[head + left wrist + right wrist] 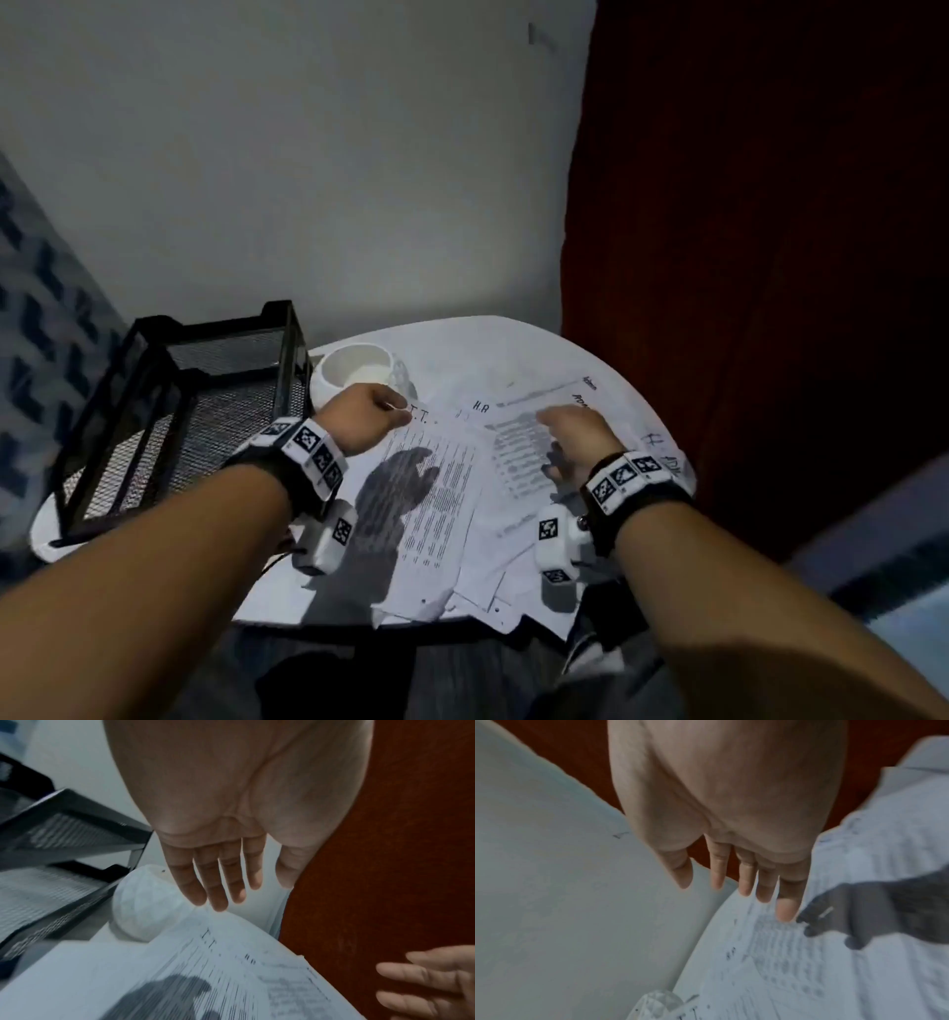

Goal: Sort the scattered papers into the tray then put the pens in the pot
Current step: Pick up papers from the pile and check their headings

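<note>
Both grips wide, holding nothing.
Left hand (367, 417) and right hand (577, 434) hover, fingers straight, over papers (441, 493) on worktop (462, 349).

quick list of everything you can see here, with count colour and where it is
papers: several overlapping sheets, exact count unclear, white with black print, spread over the middle and right of the table
tray: one, black wire mesh with stacked tiers, on the table's left side
pot: one, white and round, open top, just right of the tray, behind the left hand
table: one, white, round, under everything
curtain: one, dark red, right of the table
wall: white, behind the table
pens: none visible
wrist bands: two, black with black and white marker tags, one on each wrist
left hand: fingers straight, at the top edge of the left sheet
right hand: fingers straight, over the right sheets
</note>
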`<action>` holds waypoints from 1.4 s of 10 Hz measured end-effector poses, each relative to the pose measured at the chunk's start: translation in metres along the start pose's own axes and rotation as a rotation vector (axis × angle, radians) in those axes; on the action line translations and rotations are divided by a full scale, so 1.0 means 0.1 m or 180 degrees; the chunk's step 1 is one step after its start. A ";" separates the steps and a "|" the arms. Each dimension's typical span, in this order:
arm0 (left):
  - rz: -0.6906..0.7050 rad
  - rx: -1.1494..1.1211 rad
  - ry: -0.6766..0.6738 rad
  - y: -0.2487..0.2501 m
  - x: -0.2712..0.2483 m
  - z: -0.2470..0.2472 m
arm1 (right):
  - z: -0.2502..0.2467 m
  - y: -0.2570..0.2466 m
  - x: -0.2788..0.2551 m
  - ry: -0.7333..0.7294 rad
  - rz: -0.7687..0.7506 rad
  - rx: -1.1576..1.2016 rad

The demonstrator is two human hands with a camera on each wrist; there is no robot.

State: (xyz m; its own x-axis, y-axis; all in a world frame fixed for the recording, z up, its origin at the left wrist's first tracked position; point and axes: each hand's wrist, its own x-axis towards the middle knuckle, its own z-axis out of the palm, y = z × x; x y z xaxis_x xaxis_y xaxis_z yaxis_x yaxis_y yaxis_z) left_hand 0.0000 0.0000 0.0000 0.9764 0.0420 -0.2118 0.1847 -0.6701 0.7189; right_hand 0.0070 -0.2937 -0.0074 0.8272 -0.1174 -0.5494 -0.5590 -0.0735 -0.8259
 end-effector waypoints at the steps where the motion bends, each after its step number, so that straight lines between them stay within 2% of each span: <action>1: -0.0188 0.0351 0.0216 -0.15 -0.13 0.15 | -0.14 0.30 -0.01 0.0251 0.0187 -0.0147; 2: -0.0481 0.0571 0.0235 -0.37 -0.18 0.25 | -0.29 0.54 0.17 0.0408 0.0239 -0.0341; 3: -0.0716 0.0507 0.0365 -0.53 -0.07 0.29 | -0.44 0.71 0.52 0.0751 0.0385 -0.0204; 4: -0.0818 0.0364 0.0388 -0.71 0.10 0.39 | -0.53 0.73 0.64 0.0861 0.0612 -0.0086; 5: -0.0912 0.0247 0.0293 -0.88 0.30 0.50 | -0.64 0.72 0.85 0.1061 0.0566 -0.0157; 6: -0.0886 0.0558 0.0200 -1.03 0.43 0.59 | -0.87 1.01 1.57 0.1391 0.0611 -0.0429; 7: -0.0819 0.0644 0.0134 -1.06 0.52 0.64 | -0.89 0.84 1.50 0.1677 0.0531 -0.0578; 8: -0.0723 0.0705 0.0359 -1.00 0.55 0.65 | -0.98 0.78 1.53 0.1720 0.0541 -0.0463; 9: -0.0780 0.0734 0.0534 -0.96 0.51 0.61 | -1.05 0.87 1.74 0.1736 0.0598 -0.0711; 10: -0.0955 0.0616 0.0500 -0.96 0.48 0.62 | -1.05 0.88 1.70 0.1823 0.0494 -0.0928; 11: -0.1049 0.0611 0.0450 -0.96 0.50 0.65 | -1.04 0.77 1.59 0.1399 -0.0099 -0.1800; 12: -0.0926 0.0796 0.0368 -0.93 0.54 0.67 | -1.01 0.64 1.46 0.1891 -0.0151 -0.0887; 13: -0.0752 0.0613 0.0589 -0.87 0.53 0.64 | -1.01 0.46 1.34 0.2117 -0.0634 -0.0578; 14: -0.0786 0.0419 0.0414 -0.79 0.43 0.62 | -0.86 0.30 1.12 0.2044 -0.1070 -0.0122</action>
State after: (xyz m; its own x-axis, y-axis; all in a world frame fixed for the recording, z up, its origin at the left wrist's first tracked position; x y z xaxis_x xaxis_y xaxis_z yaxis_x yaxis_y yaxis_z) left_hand 0.0206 0.0089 -0.1064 0.9115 0.3042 -0.2768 0.4104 -0.7177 0.5626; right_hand 0.0780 -0.3943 -0.0826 0.7649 -0.6398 -0.0742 -0.2915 -0.2411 -0.9257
